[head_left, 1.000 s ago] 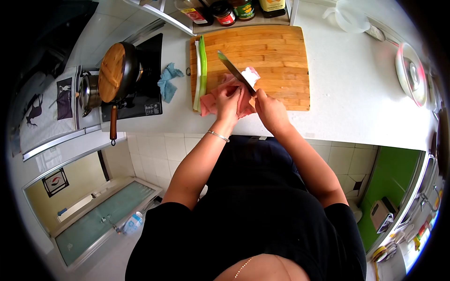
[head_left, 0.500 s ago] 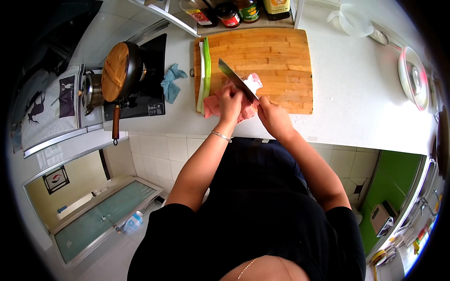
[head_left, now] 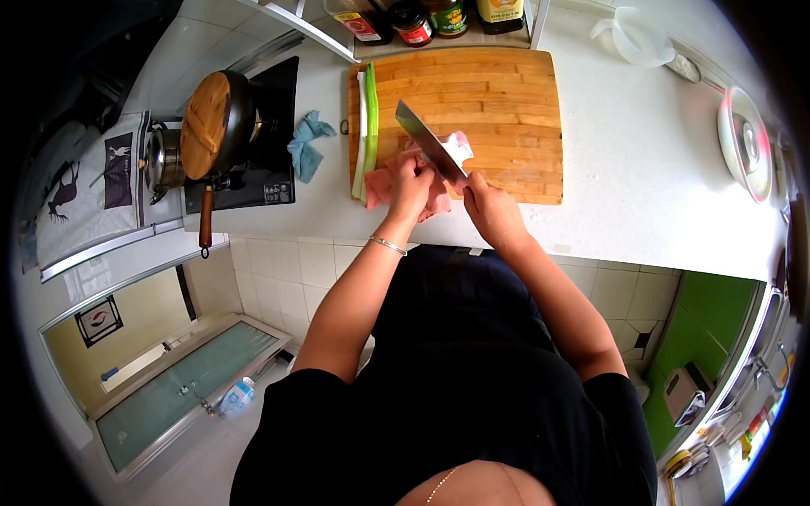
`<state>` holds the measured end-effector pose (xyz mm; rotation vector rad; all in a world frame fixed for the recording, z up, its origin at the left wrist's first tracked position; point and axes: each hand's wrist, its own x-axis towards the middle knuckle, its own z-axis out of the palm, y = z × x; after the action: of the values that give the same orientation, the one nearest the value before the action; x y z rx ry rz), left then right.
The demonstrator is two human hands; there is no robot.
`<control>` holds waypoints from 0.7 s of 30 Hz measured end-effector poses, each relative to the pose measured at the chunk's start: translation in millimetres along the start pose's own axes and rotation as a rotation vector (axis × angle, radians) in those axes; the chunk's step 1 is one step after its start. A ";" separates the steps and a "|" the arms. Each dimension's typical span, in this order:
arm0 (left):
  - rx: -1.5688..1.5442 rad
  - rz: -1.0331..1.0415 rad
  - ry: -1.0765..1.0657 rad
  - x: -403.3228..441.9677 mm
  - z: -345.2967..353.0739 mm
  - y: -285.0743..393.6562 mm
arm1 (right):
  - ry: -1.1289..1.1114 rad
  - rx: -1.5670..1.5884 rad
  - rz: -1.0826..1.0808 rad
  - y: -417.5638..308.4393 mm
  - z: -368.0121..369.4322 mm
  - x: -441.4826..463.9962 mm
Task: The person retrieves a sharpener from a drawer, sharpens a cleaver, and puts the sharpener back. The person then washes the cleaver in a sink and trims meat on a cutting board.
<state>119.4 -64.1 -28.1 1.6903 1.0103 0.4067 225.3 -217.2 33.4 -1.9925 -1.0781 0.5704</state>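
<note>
A wooden cutting board (head_left: 506, 93) lies on the white counter. Near its front edge is a piece of raw pink meat (head_left: 380, 187) with a white fatty part at its right. My left hand (head_left: 411, 187) is closed on the meat, fingertips bent beside the blade. My right hand (head_left: 494, 212) is wrapped round the handle of a broad knife (head_left: 429, 145), whose blade slants to the upper left over the meat. Green and white scallion stalks (head_left: 371, 118) lie along the board's left edge.
Left of the board are a blue cloth (head_left: 308, 145), a black cooktop (head_left: 274, 169), a pan with a wooden lid (head_left: 207, 125) and a metal pot (head_left: 164, 160). Bottles and jars (head_left: 450, 18) stand behind the board. At the right are a clear plastic container (head_left: 639, 38) and a bowl (head_left: 744, 143).
The camera view has shifted slightly. The knife blade has tilted and moved a little over the meat, and both hands have stayed close to it.
</note>
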 end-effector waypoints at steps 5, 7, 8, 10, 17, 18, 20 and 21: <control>-0.032 -0.055 -0.049 7.7 7.5 15.3 | 0.034 -0.036 0.014 -1.4 -9.9 3.7; -0.064 -0.041 -0.019 7.3 21.7 34.4 | 0.063 -0.108 0.050 -1.1 -16.5 9.7; -0.215 -0.053 0.002 7.8 29.4 42.8 | 0.066 -0.111 0.053 -0.7 -22.5 13.3; -0.363 -0.010 0.014 11.4 36.0 49.4 | 0.116 -0.155 0.020 -1.1 -36.4 19.6; -0.877 -0.203 -0.032 0.9 61.5 39.0 | 0.072 -0.391 -0.127 7.9 -49.1 15.8; -0.901 -0.233 -0.106 1.9 63.5 30.5 | 0.063 -0.389 -0.106 11.0 -48.9 14.4; -0.904 -0.311 -0.166 -2.9 60.0 46.9 | 0.041 -0.394 -0.083 14.9 -49.8 11.4; -0.901 -0.343 -0.196 -4.5 59.7 51.2 | 0.040 -0.367 -0.082 15.9 -50.3 11.3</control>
<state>179.9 -107.8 -2.7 0.7170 0.7728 0.3776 273.7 -234.2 50.2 -2.2472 -1.3062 0.3025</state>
